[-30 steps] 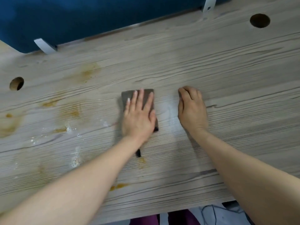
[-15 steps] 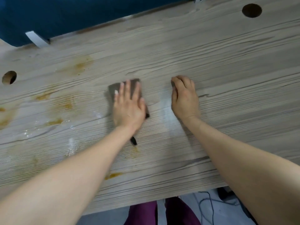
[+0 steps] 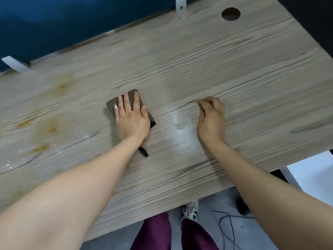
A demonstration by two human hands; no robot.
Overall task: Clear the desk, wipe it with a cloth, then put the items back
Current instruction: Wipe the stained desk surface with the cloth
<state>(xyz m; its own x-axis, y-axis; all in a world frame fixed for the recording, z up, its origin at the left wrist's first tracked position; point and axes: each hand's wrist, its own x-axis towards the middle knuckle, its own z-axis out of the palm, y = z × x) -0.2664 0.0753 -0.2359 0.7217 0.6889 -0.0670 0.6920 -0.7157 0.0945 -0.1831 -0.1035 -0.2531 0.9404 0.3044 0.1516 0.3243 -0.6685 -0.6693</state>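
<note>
My left hand (image 3: 132, 120) lies open and flat on the brown cloth (image 3: 130, 98), centre frame on the desk (image 3: 234, 73); right hand (image 3: 212, 118) loosely curled, empty, bracing beside a wet patch (image 3: 180, 127). Orange stains (image 3: 52, 127) remain at left. Best to keep my palm flat, press evenly, and sweep leftward along the grain.

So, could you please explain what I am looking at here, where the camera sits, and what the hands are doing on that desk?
There is no machine here: a person wears a wide-angle camera on the head, so you look down along both forearms. The left hand lies flat, fingers spread, pressing a folded brown cloth onto the wooden desk. The right hand rests on the desk beside it, fingers curled, holding nothing that I can see. Between the hands is a pale wet patch. Yellowish stains mark the desk further left. A round cable hole sits at the far edge, in front of a blue partition.
</note>
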